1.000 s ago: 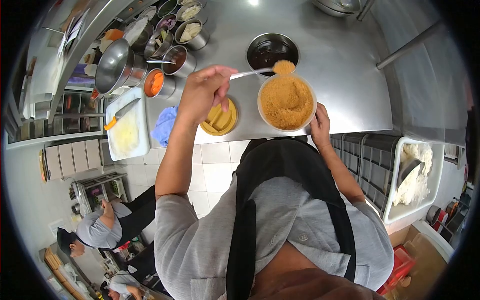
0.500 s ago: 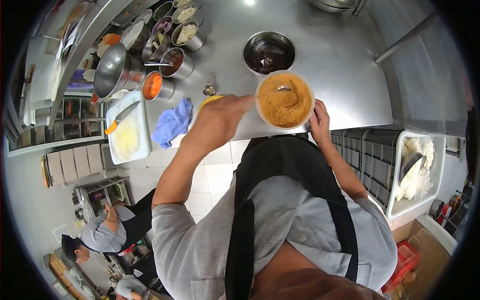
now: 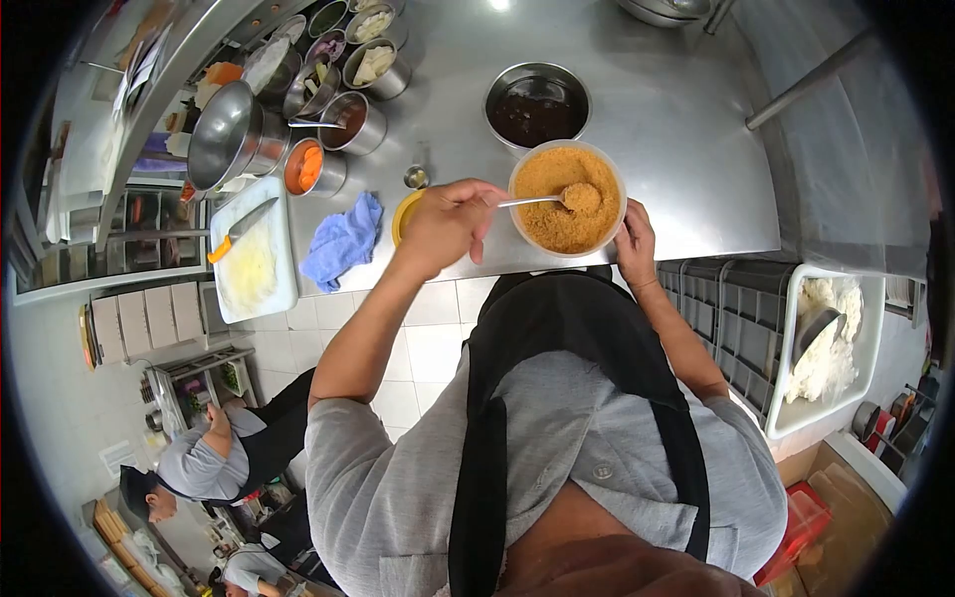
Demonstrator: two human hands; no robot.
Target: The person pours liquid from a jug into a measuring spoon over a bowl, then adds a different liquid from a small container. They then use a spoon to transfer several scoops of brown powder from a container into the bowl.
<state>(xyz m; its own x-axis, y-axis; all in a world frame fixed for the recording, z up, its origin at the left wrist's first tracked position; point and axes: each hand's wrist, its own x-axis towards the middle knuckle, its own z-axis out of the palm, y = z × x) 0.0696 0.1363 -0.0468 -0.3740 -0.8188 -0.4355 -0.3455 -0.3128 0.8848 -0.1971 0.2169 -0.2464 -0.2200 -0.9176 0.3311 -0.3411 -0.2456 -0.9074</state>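
A round plastic tub (image 3: 518,221) of orange-brown granules stands at the table's near edge. My right hand (image 3: 637,239) is curled around the tub's right side, gripping it. In my left hand (image 3: 448,224) is the handle of a metal spoon (image 3: 532,201), pinched between thumb and finger. Its bowl carries a heap of granules and sits over the tub's contents. Just beyond the tub is a steel bowl (image 3: 537,104) with dark brown liquid. Partly hidden behind my left hand lies a yellow round object (image 3: 404,214), perhaps a lid. A small metal measuring cup (image 3: 416,177) is nearby.
To the left are a blue cloth (image 3: 341,244), a white cutting board (image 3: 282,269) with an orange-handled knife (image 3: 242,231), and several steel ingredient containers (image 3: 316,169). On the right, a white tub (image 3: 779,398) sits beside grey crates (image 3: 741,308). A co-worker (image 3: 214,463) stands lower left.
The spoon has turned up from the granules and now shows a heaped load. My left hand's fingers have shifted and loosened a little. My right hand and the tub stay put.
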